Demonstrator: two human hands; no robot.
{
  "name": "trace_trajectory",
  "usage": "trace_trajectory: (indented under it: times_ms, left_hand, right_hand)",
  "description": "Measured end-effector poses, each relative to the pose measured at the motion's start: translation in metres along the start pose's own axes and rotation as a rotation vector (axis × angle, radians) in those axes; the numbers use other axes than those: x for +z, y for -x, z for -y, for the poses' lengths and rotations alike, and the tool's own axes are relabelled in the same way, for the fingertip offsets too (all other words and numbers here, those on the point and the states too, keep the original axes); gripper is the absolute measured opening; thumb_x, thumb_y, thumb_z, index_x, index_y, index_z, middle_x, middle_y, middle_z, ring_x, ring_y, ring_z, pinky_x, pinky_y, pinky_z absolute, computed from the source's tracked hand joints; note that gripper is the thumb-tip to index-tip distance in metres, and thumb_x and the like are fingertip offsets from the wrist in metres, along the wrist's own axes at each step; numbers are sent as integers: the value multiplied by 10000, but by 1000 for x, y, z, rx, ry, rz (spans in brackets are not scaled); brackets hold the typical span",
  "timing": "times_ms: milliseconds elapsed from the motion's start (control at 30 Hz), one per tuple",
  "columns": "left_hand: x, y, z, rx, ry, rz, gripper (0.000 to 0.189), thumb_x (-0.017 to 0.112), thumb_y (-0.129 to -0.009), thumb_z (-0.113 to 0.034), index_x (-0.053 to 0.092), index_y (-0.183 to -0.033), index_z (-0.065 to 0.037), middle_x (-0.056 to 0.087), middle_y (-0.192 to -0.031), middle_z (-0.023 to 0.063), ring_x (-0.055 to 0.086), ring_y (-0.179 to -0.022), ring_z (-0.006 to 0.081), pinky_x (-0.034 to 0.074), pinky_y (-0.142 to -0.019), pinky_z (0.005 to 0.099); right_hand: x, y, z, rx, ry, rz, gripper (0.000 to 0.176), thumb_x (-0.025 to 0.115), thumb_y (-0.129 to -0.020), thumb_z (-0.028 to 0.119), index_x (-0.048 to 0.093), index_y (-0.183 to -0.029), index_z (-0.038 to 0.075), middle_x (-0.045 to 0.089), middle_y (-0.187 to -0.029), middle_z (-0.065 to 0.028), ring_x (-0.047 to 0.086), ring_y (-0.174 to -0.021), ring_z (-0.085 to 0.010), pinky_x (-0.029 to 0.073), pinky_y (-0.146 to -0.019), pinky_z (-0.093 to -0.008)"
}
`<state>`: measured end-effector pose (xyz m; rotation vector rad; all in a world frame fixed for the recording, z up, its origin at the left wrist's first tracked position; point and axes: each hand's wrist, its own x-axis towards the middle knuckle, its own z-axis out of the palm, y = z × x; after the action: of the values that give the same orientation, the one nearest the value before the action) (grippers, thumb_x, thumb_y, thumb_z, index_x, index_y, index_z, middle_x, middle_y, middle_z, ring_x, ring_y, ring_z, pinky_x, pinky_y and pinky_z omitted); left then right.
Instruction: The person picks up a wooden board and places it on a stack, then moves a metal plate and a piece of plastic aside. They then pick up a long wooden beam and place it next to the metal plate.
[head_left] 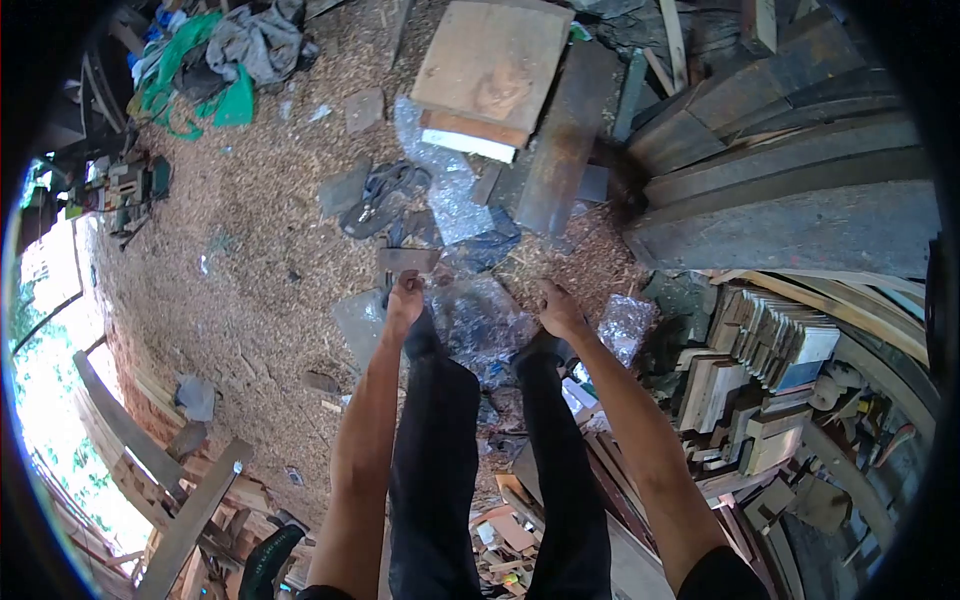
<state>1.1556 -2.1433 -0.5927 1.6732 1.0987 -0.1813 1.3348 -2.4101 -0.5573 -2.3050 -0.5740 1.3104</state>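
Note:
My left hand (405, 300) is closed at the near edge of a small flat brown piece of wood (408, 260), held out in front of my legs. My right hand (562, 310) is a little apart to the right, its fingers curled together; whether anything is in them is too small to make out. Below and between the hands, crumpled clear plastic sheeting (475, 315) covers the ground by my feet. Beyond the piece of wood lies a dark crumpled cloth or bag (385, 195).
A wide wooden board (490, 65) and a long dark plank (568, 140) lie ahead. Heavy timbers (780, 220) and stacked wood pieces (770, 340) crowd the right. Cloths (255, 45) lie far left; a curved beam (195, 520) stands at lower left. Wood chips cover the floor (240, 280).

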Motion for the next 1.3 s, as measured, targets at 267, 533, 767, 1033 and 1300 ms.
trace_trajectory:
  times_ms: [267, 533, 767, 1033, 1300]
  left_hand:
    - [-29, 43, 121, -151, -9, -81, 204, 494, -800, -113, 523, -989, -41, 607, -847, 160, 591, -781, 298, 461, -669, 348]
    - [-17, 97, 90, 213, -227, -112, 160, 488, -799, -110, 506, -952, -68, 566, -815, 167, 566, -717, 287, 456, -620, 351]
    - [-40, 137, 102, 414, -391, 55, 251, 463, -769, -80, 474, -1014, -26, 532, -928, 184, 493, -878, 364, 391, -800, 415]
    - [-18, 146, 82, 504, -699, 106, 247, 505, -750, -97, 519, -978, -4, 538, -958, 165, 472, -964, 318, 393, -816, 381]
    - [69, 63, 111, 333, -404, 48, 450, 509, -745, -51, 354, -1158, 37, 426, -1115, 260, 405, -1057, 391, 376, -874, 423]
  right_hand:
    - [67, -10, 41, -36, 203, -72, 518, 483, -789, 181, 273, -1252, 78, 415, -1146, -207, 443, -1044, -361, 422, -822, -432]
    - [204, -14, 41, 0, -6, -106, 620, 382, -856, 407, 131, -1330, 95, 404, -1229, -206, 403, -1114, -393, 236, -946, -539]
    - [307, 56, 48, -131, 387, 266, 381, 331, -866, 292, 392, -1223, 171, 490, -1146, -160, 526, -952, -375, 354, -808, -575]
    - [289, 76, 41, 182, 377, 209, 380, 427, -793, 209, 435, -1145, 65, 560, -1011, -183, 545, -931, -342, 440, -769, -427]
    - [238, 27, -4, 335, -145, -221, 468, 531, -758, 165, 400, -1189, 39, 493, -1106, -231, 484, -1026, -352, 405, -839, -397]
